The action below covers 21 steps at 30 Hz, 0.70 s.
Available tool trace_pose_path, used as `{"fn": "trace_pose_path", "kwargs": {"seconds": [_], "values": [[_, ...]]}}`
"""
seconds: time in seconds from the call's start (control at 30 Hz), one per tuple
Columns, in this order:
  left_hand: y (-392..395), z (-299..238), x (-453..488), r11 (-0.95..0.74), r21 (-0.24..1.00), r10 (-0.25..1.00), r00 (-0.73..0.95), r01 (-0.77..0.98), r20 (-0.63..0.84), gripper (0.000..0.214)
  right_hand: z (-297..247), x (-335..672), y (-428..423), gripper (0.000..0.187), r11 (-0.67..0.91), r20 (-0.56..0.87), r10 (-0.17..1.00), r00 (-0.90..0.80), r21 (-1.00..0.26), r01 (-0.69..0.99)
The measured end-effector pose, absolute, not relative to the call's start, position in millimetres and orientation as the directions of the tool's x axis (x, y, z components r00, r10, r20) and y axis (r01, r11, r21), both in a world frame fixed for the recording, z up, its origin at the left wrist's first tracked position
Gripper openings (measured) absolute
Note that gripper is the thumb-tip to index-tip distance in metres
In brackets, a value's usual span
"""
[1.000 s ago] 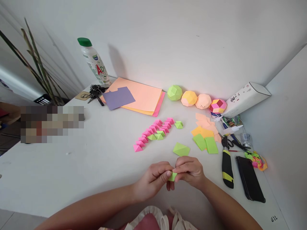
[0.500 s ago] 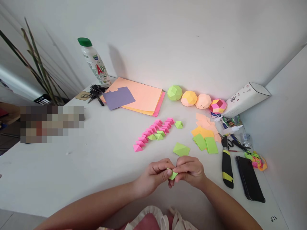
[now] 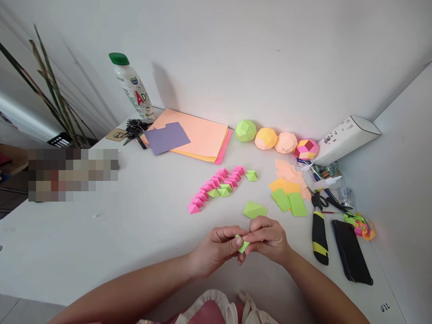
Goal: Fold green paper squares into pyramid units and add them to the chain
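Between both hands, low over the near part of the table, is a small folded piece of green paper [image 3: 243, 245]. My left hand [image 3: 216, 249] pinches it from the left, thumb on top. From the right, my right hand [image 3: 270, 240] grips its edge with bent fingers, which hide part of it. Just beyond my hands lies a larger creased green paper [image 3: 255, 209]. Farther off, pink folded paper units [image 3: 209, 185] stand in slanting rows, with several green folded units [image 3: 224, 191] beside them.
Loose green slips [image 3: 297, 204] lie right of centre by orange and peach ones. A box cutter [image 3: 319, 236], scissors [image 3: 317, 199] and a black phone [image 3: 353, 252] are at right. Paper balls [image 3: 246, 130], coloured sheets [image 3: 199, 135] and a bottle [image 3: 135, 92] line the wall.
The fingers of my right hand have shifted slightly up and left over the green paper. The folded piece is tilted a little differently; the table things have not moved.
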<state>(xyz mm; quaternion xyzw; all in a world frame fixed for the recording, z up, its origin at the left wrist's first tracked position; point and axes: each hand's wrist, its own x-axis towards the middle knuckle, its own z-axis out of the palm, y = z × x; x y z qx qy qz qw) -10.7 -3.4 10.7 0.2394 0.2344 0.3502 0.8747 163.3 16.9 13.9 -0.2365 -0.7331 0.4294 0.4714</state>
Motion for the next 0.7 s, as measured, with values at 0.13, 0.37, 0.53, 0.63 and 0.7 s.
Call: {"fn": "trace_pose_path", "kwargs": {"seconds": [0.13,0.37,0.53,0.63,0.7], "values": [[-3.8,8.4,-10.3,0.650,0.575,0.734,0.606,-0.496,-0.307,0.028,12.2,163.9,16.2,0.026,0.487,0.474,0.762,-0.441,-0.868,-0.093],[-1.2,12.9,-11.4,0.558,0.697,0.778,0.578,-0.451,-0.248,0.026,10.9,163.7,17.3,0.030,0.443,0.450,0.771,-0.450,-0.887,-0.127],[-2.0,8.3,-10.0,0.569,0.671,0.785,0.557,-0.476,-0.270,0.027,9.5,163.3,17.4,0.028,0.427,0.443,0.768,-0.463,-0.892,-0.144],[-2.6,7.0,-9.7,0.584,0.649,0.781,0.557,-0.487,-0.284,0.027,8.1,163.8,17.5,0.027,0.435,0.446,0.765,-0.465,-0.890,-0.139],[-2.8,6.9,-9.6,0.596,0.635,0.776,0.555,-0.491,-0.300,0.028,7.5,164.1,17.6,0.024,0.435,0.442,0.759,-0.477,-0.890,-0.133]]}}
